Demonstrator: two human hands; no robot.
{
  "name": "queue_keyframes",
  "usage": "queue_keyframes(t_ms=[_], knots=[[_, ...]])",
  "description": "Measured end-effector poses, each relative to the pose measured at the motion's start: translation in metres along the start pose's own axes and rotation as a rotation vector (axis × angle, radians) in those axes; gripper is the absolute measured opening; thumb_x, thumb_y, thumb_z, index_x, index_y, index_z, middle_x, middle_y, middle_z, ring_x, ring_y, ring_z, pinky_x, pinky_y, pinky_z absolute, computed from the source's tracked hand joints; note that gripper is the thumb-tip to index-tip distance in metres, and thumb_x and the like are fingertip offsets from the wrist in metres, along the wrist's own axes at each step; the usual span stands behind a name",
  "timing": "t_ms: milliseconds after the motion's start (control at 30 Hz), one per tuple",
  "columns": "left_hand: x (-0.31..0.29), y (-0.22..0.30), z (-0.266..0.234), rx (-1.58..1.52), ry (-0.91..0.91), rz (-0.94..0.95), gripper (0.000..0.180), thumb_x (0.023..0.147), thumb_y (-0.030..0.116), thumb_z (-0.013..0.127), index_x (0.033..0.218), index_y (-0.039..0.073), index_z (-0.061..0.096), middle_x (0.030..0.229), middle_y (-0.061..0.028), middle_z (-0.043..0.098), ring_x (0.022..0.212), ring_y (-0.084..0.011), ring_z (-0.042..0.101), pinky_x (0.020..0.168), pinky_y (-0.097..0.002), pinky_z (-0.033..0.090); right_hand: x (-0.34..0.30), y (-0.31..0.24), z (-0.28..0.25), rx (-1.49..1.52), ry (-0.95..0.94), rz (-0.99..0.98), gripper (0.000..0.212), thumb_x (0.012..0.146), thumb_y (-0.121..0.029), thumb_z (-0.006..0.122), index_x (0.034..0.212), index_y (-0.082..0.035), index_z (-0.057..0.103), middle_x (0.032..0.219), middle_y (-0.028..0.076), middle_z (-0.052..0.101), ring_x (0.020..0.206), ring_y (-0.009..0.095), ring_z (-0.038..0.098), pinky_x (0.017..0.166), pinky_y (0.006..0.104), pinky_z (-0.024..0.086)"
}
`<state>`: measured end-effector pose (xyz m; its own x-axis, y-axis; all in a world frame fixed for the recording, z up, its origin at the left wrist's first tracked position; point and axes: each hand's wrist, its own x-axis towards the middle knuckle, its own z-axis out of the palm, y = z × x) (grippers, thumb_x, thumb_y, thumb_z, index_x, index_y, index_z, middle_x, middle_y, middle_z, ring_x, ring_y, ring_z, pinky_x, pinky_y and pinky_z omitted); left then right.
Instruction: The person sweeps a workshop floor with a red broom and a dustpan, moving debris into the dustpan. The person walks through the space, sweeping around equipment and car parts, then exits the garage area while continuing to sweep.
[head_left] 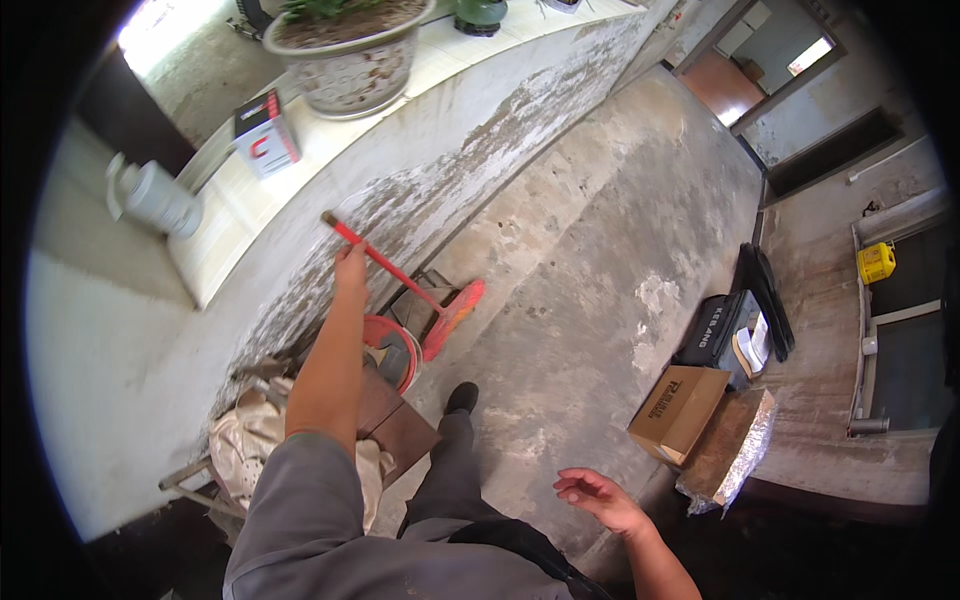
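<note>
My left hand (pixel 350 272) is wrapped around the red handle of a broom (pixel 392 270), near its upper end. The handle slants down to the right, and the broom's red and orange bristles are at the concrete floor by the left wall. Beside the bristles stands a red-rimmed bucket (pixel 413 362) with something grey in it. A dark, frame-like object (pixel 408 305) lies partly hidden behind the handle. My right hand (pixel 600 500) hangs over the floor at the lower right, fingers loosely apart and nothing in them.
On the ledge sit a white pump bottle (pixel 160 198), a small box (pixel 266 135) and a potted plant (pixel 350 70). Pale cloth (pixel 250 445) and a brown box (pixel 395 420) are by my left arm. A cardboard box (pixel 678 408) and black bag (pixel 712 325) line the right wall.
</note>
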<state>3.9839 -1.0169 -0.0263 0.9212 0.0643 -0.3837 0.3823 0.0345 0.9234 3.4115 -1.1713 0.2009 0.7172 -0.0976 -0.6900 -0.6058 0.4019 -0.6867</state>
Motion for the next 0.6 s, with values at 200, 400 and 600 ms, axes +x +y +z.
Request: queue_keyframes(t_ms=[200,400,600], knots=[[-0.09,-0.013,0.023,0.508,-0.377,0.233,0.017,0.088,0.004,0.06,0.104,0.003,0.063,0.103,-0.0098,0.064,0.097,-0.0216,0.06,0.089,-0.0341,0.046,0.136,-0.084,-0.009,0.205,-0.028,0.149,0.061,0.101,-0.031,0.054,0.154,-0.014,0.027,0.129,0.015,0.058,0.111,0.023,0.06,0.093,0.0362,0.049],[-0.226,-0.018,0.061,0.544,-1.061,0.838,0.03,0.067,-0.001,0.067,0.096,0.008,0.067,0.108,-0.0111,0.062,0.105,-0.032,0.059,0.09,-0.0415,0.048,0.279,-0.119,-0.027,0.505,-0.064,0.293,0.068,0.101,-0.033,0.05,0.156,-0.014,0.015,0.139,0.021,0.046,0.107,0.032,0.061,0.086,0.0445,0.054],[-0.241,-0.03,0.06,0.712,-1.068,0.93,0.026,0.071,0.008,0.068,0.097,0.009,0.068,0.111,-0.01,0.063,0.108,-0.0323,0.059,0.091,-0.0412,0.049,0.295,-0.074,-0.028,0.474,-0.029,0.452,0.048,0.089,-0.011,0.053,0.134,-0.003,0.042,0.107,0.014,0.057,0.089,0.026,0.061,0.077,0.0385,0.054]])
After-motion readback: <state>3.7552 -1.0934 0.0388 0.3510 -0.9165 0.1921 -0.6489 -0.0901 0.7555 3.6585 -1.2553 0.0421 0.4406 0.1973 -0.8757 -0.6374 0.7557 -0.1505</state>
